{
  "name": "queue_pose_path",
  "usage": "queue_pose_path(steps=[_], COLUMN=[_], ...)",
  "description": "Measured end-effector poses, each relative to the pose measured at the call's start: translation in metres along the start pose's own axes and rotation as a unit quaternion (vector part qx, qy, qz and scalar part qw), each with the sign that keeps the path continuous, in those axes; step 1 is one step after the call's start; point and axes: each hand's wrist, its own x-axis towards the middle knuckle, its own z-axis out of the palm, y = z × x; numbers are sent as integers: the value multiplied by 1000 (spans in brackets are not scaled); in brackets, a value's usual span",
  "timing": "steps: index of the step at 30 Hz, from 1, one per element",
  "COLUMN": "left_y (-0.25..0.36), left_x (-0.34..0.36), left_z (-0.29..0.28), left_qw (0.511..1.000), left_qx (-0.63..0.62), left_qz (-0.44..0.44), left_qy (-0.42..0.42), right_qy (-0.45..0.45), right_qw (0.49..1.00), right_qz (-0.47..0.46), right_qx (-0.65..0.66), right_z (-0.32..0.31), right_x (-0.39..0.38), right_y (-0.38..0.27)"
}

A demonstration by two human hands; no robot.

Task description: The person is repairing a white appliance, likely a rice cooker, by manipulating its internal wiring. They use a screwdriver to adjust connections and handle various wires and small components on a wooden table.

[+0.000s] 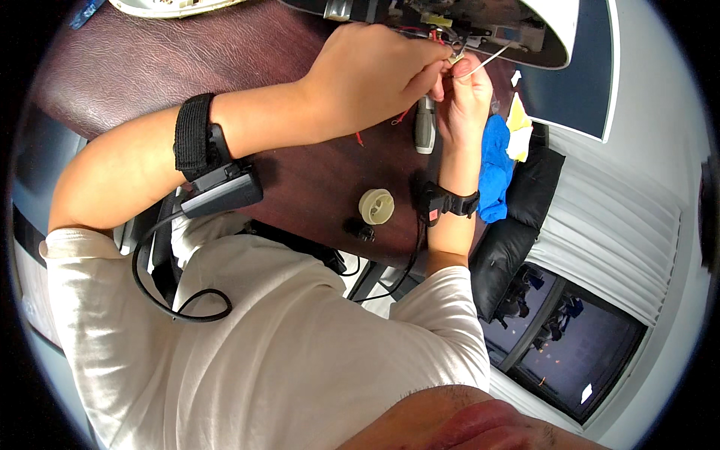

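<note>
Both hands meet well beyond the cap [376,207], a round cream piece standing on the dark red-brown counter [300,176], and a little to its right. The left hand [375,75] comes in from the cap's left, its thumb and forefinger closed at the tips on a small pale piece [455,57]; the piece is mostly covered, so its kind cannot be made out. The right hand [466,96] faces it, fingers bent and thumb pressed in, gripping a thin white strip [491,59] that slants out away from the cap. Whether the right fingers also touch the pale piece cannot be told.

Beyond the hands, farthest from the cap, a white shell [559,19] opens on a dark hollow with small parts in it. Between the cap and the hands, to the cap's right, lies a grey handle [425,129]; a red wire [359,139] lies beyond the cap, slightly left. Just beside the cap, on its near side, is a small black part [358,229]. Well to the cap's right are a blue cloth [493,172] and, just beyond that, a yellow-and-white wrapper [518,131].
</note>
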Motion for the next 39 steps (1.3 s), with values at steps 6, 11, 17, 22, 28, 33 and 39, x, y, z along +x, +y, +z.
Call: queue_pose_path(steps=[6, 11, 17, 22, 28, 33, 39], left_y=[1, 0, -1, -1, 0, 1, 0], left_x=[1, 0, 0, 1, 1, 0, 0], left_z=[-1, 1, 0, 1, 0, 0, 0], left_qw=[1000, 1000, 1000, 1000, 1000, 1000, 1000], left_qx=[12, 8, 17, 15, 14, 9, 7], left_qz=[3, 15, 16, 16, 13, 11, 19], left_qy=[-5, 7, 6, 7, 0, -3, 3], right_qy=[-1, 31, 81, 68, 43, 15, -9], right_qw=[1000, 997, 966, 967, 987, 997, 1000], right_qz=[-12, -42, -61, -100, -42, -12, 24], right_qx=[-1, -52, -237, -226, -148, -73, -11], right_z=[-1, 1, 11, 12, 6, 0, 3], right_x=[2, 0, -7, -9, -4, -3, -2], right_y=[-2, -6, -21, -18, -19, -12, -14])
